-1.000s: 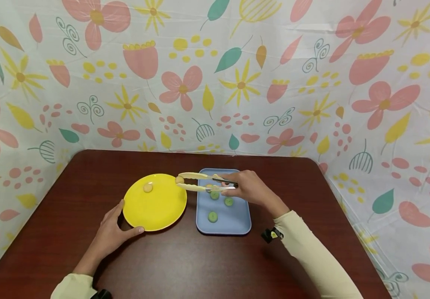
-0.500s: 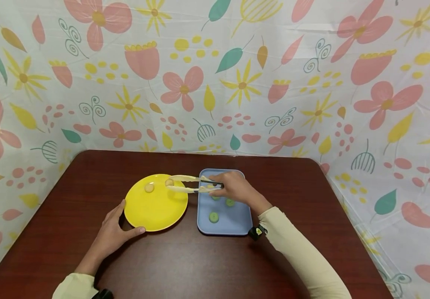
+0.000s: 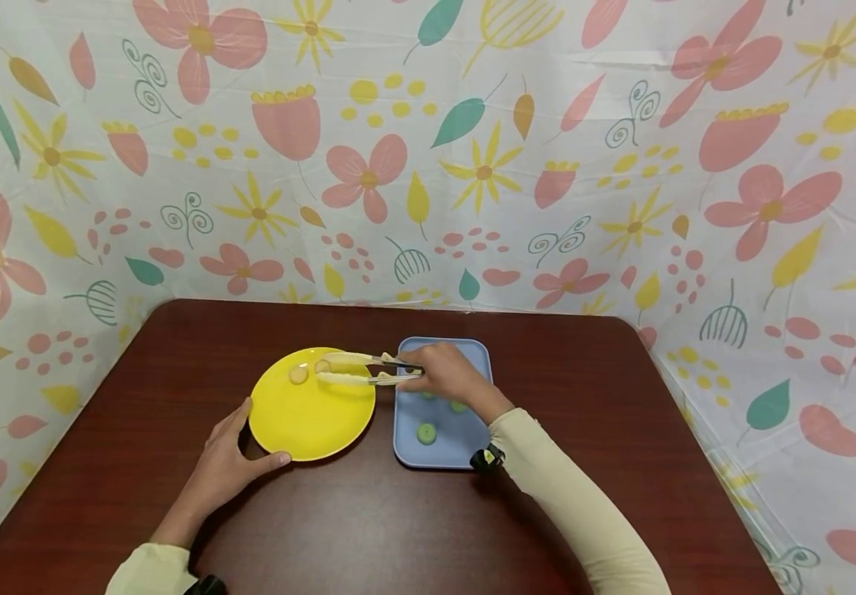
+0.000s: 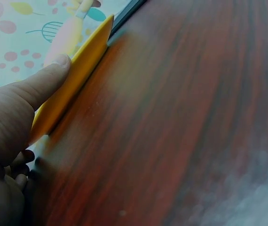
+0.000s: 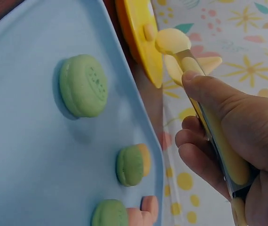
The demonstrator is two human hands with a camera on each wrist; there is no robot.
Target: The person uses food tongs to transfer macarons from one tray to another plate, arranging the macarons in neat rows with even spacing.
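Note:
My right hand [image 3: 452, 373] grips the metal handle of cream-tipped tongs [image 3: 349, 379]. Between the tong tips is a small tan macaron-like piece [image 3: 321, 366], over the upper part of the yellow plate [image 3: 316, 426]. A similar tan piece [image 3: 298, 375] lies on that plate, just left of the tips. My left hand [image 3: 223, 471] holds the plate's near left edge, its thumb [image 4: 54, 75] on the rim in the left wrist view. Under my right forearm is a blue tray [image 3: 406, 450] with green macarons [image 5: 84, 85] on it.
At the tray's far end are pink pieces [image 5: 148, 209] and a yellow one [image 5: 145, 157] behind a green macaron. Plate and tray stand side by side on a dark wooden table [image 3: 339, 529], with a flower-patterned sheet [image 3: 428, 207] behind it.
My right hand has moved left with the tongs, bringing the tan piece from the plate's right rim to beside the other piece. My left hand stays at the plate's edge.

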